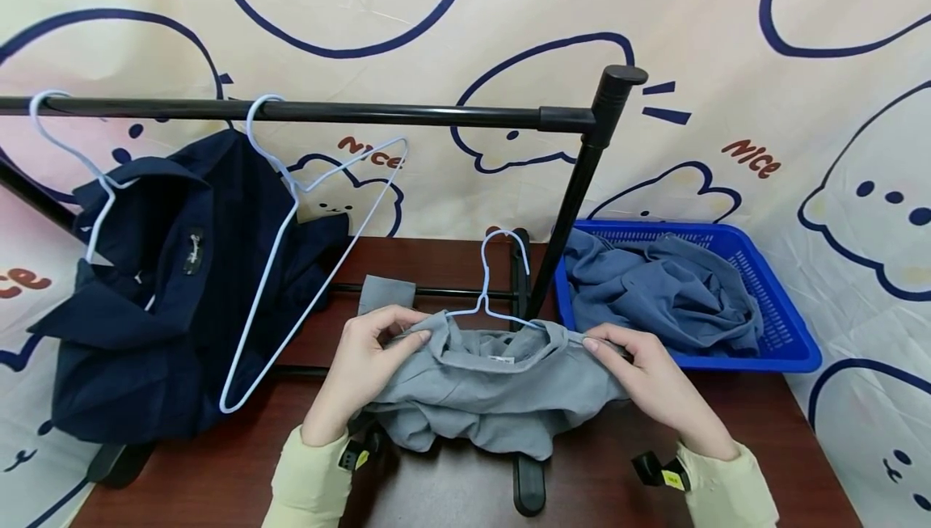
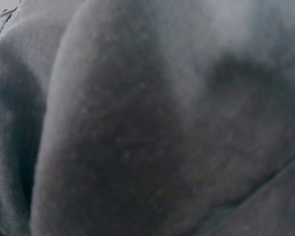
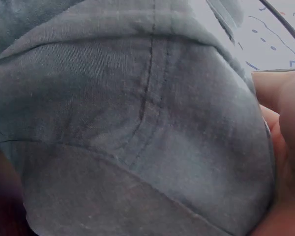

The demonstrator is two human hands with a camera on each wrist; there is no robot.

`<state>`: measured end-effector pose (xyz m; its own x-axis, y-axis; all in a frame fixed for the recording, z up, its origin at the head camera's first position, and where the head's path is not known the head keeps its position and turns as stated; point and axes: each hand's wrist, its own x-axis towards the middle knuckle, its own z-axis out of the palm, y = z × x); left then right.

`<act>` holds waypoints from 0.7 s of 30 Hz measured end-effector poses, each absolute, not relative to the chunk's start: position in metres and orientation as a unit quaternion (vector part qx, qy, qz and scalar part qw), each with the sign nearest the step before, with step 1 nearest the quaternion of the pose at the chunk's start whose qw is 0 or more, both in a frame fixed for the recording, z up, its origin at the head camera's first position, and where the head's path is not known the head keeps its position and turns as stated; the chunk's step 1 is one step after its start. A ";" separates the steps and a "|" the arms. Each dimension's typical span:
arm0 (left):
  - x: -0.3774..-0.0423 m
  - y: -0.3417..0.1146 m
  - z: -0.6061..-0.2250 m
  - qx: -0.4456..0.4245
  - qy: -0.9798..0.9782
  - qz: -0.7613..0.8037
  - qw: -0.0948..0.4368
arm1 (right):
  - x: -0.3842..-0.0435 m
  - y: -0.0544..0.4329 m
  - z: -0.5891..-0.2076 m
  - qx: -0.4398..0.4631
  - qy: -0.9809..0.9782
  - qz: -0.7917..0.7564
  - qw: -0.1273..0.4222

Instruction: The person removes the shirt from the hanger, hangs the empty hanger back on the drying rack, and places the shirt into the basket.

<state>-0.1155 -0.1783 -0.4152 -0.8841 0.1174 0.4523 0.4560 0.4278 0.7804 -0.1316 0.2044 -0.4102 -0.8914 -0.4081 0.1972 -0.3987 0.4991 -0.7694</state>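
Note:
A light blue hanger (image 1: 485, 292) sits inside the neck of a grey shirt (image 1: 502, 386), its hook standing up above the collar. My left hand (image 1: 374, 362) pinches the shirt at its left shoulder, thumb and fingers on the cloth. At the opposite shoulder, my right hand (image 1: 650, 374) pinches cloth and the hanger's arm between thumb and fingers. Grey cloth (image 2: 113, 128) fills the left wrist view and hides that hand. In the right wrist view, fingers (image 3: 291, 123) show at the right edge beside the draped shirt (image 3: 196, 113).
A black rack rail (image 1: 436, 113) crosses the back, carrying a dark navy garment (image 1: 240, 180) on a hanger and a bare light blue hanger (image 1: 254, 310). A blue basket (image 1: 789, 342) holds blue-grey clothing (image 1: 669, 293) at right. The rack's post (image 1: 575, 204) stands behind the shirt.

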 end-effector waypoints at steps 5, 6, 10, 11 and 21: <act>-0.115 -0.175 -0.416 -0.183 -0.824 -0.504 0.184 | -0.131 0.199 -0.407 -0.242 0.873 -0.422 -0.033; -0.115 -0.174 -0.416 -0.185 -0.824 -0.502 0.186 | -0.131 0.198 -0.407 -0.245 0.875 -0.415 -0.042; -0.116 -0.170 -0.413 -0.196 -0.826 -0.494 0.188 | -0.131 0.191 -0.405 -0.256 0.883 -0.386 -0.074; -0.115 -0.168 -0.412 -0.199 -0.827 -0.492 0.185 | -0.131 0.189 -0.405 -0.257 0.884 -0.381 -0.081; -0.114 -0.153 -0.412 -0.212 -0.814 -0.518 0.156 | -0.130 0.171 -0.402 -0.270 0.866 -0.415 -0.077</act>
<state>-0.1136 -0.1533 -0.4119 -0.8617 0.1833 0.4731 0.5062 0.3735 0.7773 -0.1298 0.1713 -0.4018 -0.8426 -0.4035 0.3566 -0.5307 0.5101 -0.6769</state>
